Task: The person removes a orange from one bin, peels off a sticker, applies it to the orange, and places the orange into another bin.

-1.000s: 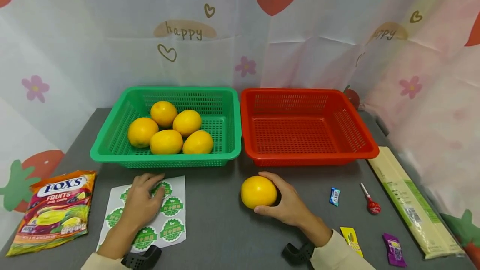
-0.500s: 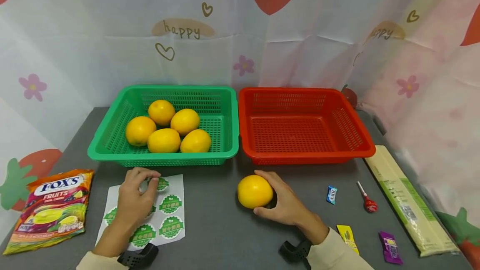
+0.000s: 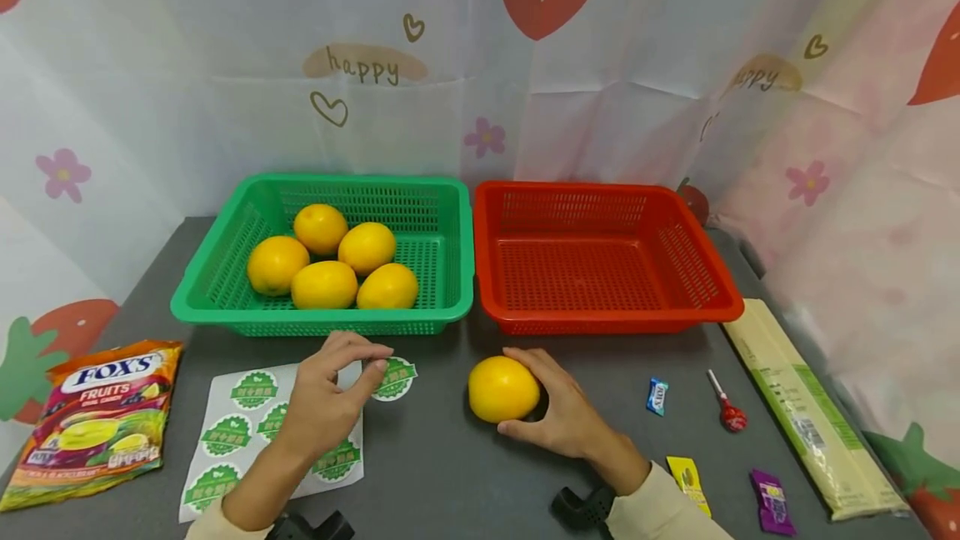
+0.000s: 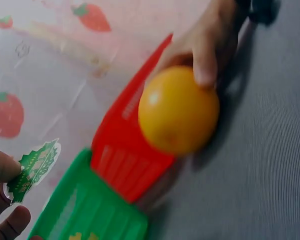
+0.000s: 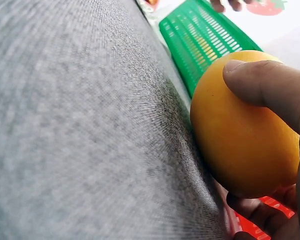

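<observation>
My left hand [image 3: 326, 398] pinches a round green-and-white sticker [image 3: 395, 379] by its edge, between thumb and fingers. In the left wrist view the peeled sticker [image 4: 34, 169] stands out from the fingertips. Under that forearm lies a white sheet of round green stickers [image 3: 227, 435], partly covered by the hand. My right hand [image 3: 558, 407] grips a yellow-orange orange [image 3: 501, 390] from its right side, with the fruit at the grey tabletop. The right wrist view has the thumb along the top of the orange [image 5: 245, 135] and fingers below.
Behind the hands stand a green basket [image 3: 322, 319] holding several oranges and, beside it, a red basket [image 3: 622, 319]. A candy bag [image 3: 97, 423] lies at left. At right are small wrapped candies [image 3: 657, 397], a lollipop [image 3: 731, 415] and a long flat package [image 3: 813, 411].
My left hand has lifted a sticker off the sheet and carried it right, toward the orange. The right hand keeps its hold on the orange in the same place.
</observation>
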Tool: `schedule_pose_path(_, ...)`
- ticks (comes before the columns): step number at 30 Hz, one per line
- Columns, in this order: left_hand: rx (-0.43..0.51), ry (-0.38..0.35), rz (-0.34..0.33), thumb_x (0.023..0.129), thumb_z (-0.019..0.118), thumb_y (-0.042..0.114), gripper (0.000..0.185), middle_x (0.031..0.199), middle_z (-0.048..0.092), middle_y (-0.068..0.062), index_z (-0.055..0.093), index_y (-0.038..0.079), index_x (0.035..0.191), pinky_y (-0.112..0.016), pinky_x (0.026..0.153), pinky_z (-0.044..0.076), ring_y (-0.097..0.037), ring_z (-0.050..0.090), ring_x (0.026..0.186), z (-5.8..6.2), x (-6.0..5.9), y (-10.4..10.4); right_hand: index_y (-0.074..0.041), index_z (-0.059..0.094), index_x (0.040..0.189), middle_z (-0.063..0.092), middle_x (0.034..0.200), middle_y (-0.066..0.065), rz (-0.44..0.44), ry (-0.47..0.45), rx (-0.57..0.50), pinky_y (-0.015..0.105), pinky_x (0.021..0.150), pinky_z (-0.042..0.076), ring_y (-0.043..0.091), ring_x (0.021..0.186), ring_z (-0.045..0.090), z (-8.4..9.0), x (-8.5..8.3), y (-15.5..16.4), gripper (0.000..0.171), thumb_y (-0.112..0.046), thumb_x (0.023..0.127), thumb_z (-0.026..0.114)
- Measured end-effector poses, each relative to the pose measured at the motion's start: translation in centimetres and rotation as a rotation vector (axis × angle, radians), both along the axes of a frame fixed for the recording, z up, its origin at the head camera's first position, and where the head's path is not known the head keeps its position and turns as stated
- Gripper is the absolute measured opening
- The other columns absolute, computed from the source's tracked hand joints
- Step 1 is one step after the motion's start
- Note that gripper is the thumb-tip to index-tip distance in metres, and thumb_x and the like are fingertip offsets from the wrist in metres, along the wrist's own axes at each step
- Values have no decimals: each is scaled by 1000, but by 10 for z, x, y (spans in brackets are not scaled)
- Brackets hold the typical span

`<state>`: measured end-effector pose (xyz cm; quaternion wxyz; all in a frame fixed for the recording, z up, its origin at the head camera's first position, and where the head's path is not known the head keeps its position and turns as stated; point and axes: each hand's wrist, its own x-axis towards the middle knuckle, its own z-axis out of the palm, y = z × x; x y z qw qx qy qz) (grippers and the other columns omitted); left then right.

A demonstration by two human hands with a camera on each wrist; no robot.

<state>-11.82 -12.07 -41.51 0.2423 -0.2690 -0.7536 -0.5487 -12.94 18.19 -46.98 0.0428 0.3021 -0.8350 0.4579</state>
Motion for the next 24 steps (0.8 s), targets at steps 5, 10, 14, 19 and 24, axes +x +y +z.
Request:
schedule_pose_path(5,6,-57,-47,79,68,-16,29,89,64,-6,72,3,101,-24,80,43,-20,54,87,0,-2,26,-9,47,140,50,128,-5,0,0,3,43,91,45,15,106,53,-9,-3,3,84,-26,70,89)
schedule_pose_path(10,-16,-130,-78,83,70,-7,27,94,64,1,73,7,106,-29,83,45,-19,55,92,-2,-1,47,-8,47,140,51,128,-5,8,22,-8,43,91,45,16,107,53,-10,-4,2,84,-32,71,87)
schedule_pose_path(14,-13,-182,-125,85,70,-4,25,95,64,2,73,7,108,-32,84,46,-19,55,94,-4,-2,60,-11,47,141,51,128,-4,14,25,-18,42,92,44,16,107,53,-9,-3,-1,83,-32,71,88)
schedule_pose_path(19,-1,-224,-207,86,68,-3,24,95,64,0,72,2,109,-32,80,46,-21,54,92,-7,-6,78,-12,47,140,53,127,-1,13,23,-26,40,92,45,16,106,55,-4,-1,-4,85,-25,68,90)
schedule_pose_path(24,-35,-230,-228,83,69,-5,24,94,64,-4,71,-3,108,-35,75,45,-26,52,90,-12,-10,91,-4,50,136,55,122,5,20,37,-36,37,88,47,18,102,56,24,10,-11,81,-11,66,90)
